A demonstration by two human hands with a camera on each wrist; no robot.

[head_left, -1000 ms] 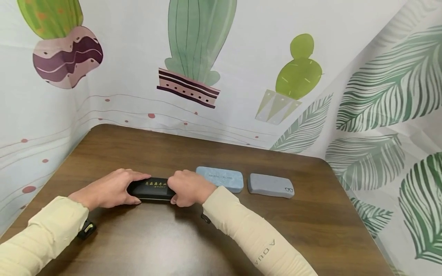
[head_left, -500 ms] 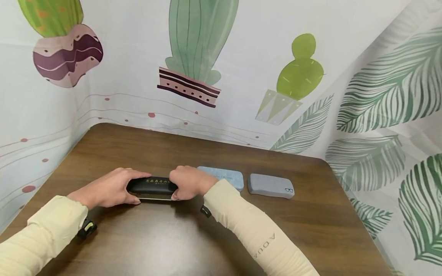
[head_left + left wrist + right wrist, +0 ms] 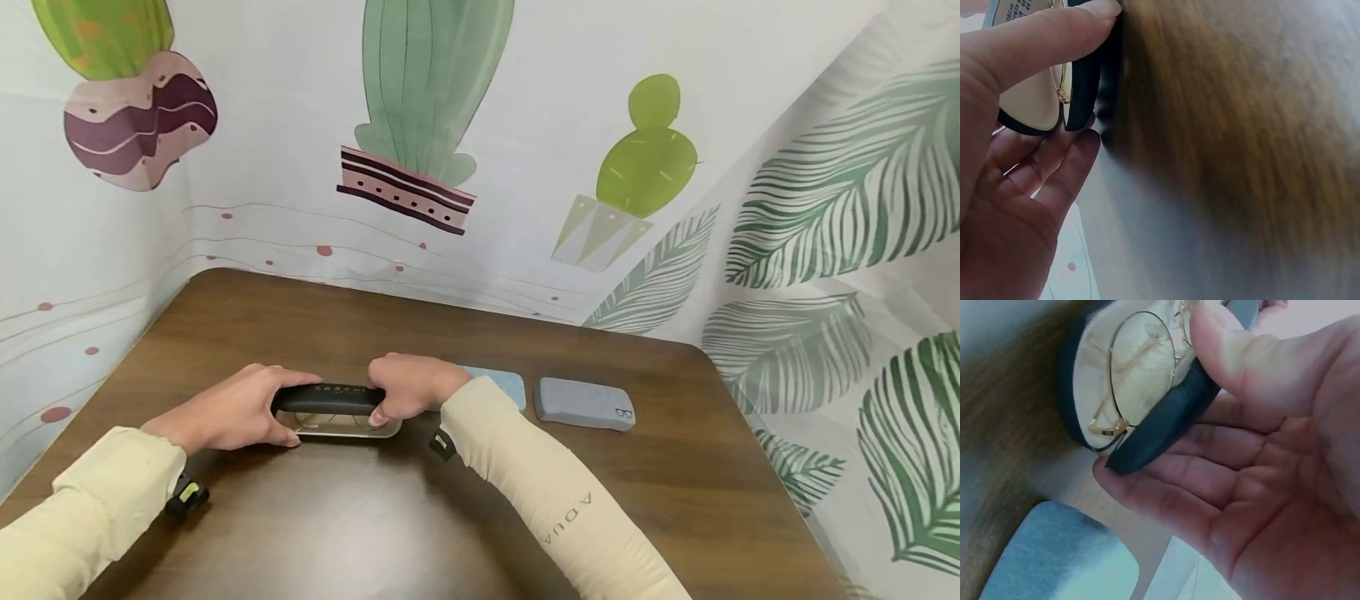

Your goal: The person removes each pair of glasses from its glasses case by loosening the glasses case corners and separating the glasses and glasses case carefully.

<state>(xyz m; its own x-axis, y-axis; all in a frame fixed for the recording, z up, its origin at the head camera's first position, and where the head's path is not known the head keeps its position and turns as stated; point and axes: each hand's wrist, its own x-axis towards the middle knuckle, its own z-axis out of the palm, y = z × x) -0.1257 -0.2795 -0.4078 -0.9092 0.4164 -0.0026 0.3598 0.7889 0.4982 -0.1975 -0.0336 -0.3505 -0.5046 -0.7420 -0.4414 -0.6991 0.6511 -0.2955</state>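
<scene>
- Head view: the black case (image 3: 330, 398) sits on the table (image 3: 360, 517), left of the other two, its lid (image 3: 1163, 428) tipped up on the near side.
- The left hand (image 3: 236, 410) grips the left end, thumb near, fingers on the far side; the right hand (image 3: 416, 383) pinches the lid's right end between thumb and fingers.
- Right wrist view: a round clear lens and gold hinge of the glasses (image 3: 1142, 369) show plainly inside; the head view gives only faint rims.
- Left wrist view alone: a dark printed patch on the cream lining (image 3: 1029, 103).
- Textures: smooth black shell, thin gold wire, wood grain, mottled blue case (image 3: 502, 387), plain grey case (image 3: 585, 404) with rounded corners.
- Count: three cases, one pair of glasses, two hands.
</scene>
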